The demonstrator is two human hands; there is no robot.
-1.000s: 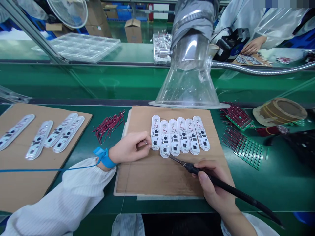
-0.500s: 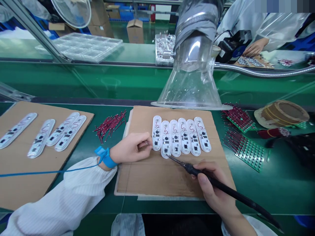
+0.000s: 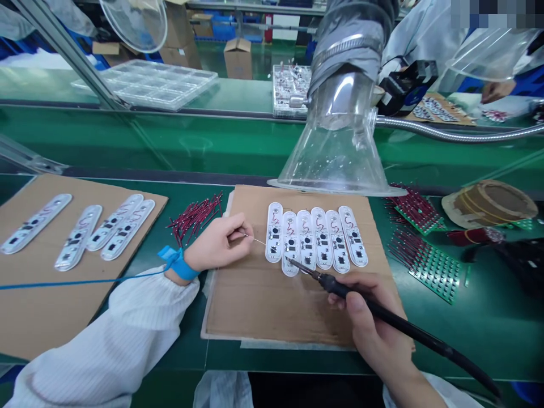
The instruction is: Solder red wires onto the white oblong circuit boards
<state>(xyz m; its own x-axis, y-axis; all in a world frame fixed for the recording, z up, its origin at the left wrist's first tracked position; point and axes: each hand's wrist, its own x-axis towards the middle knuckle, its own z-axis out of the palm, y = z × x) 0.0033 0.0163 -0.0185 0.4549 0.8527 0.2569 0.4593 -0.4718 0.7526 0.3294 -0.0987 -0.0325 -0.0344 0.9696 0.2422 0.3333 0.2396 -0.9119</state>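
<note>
My left hand [image 3: 221, 243], a blue band round its wrist, is closed in a pinch on a thin solder wire [image 3: 258, 241]. The wire's free end points at the leftmost of several white oblong circuit boards [image 3: 275, 226] lined up on cardboard. In my right hand [image 3: 374, 311] is a soldering iron [image 3: 329, 284], gripped like a pen. Its tip is over the lower part of the second board [image 3: 290, 238] from the left; whether it touches cannot be made out. The boards carry black chips and short red wires.
A clear fume hood [image 3: 335, 153] hangs behind the boards. Left are a pile of red wires [image 3: 195, 218] and more boards on a cardboard sheet [image 3: 38, 317]. At right stand green pin-studded boards [image 3: 437, 269] and a round brown container [image 3: 488, 201]. Across the bench, a co-worker's hand [image 3: 498, 89] shows.
My left hand has drawn back to the left with the solder wire, away from the boards. The iron's tip has shifted slightly up the second board. The co-worker's hand has moved right.
</note>
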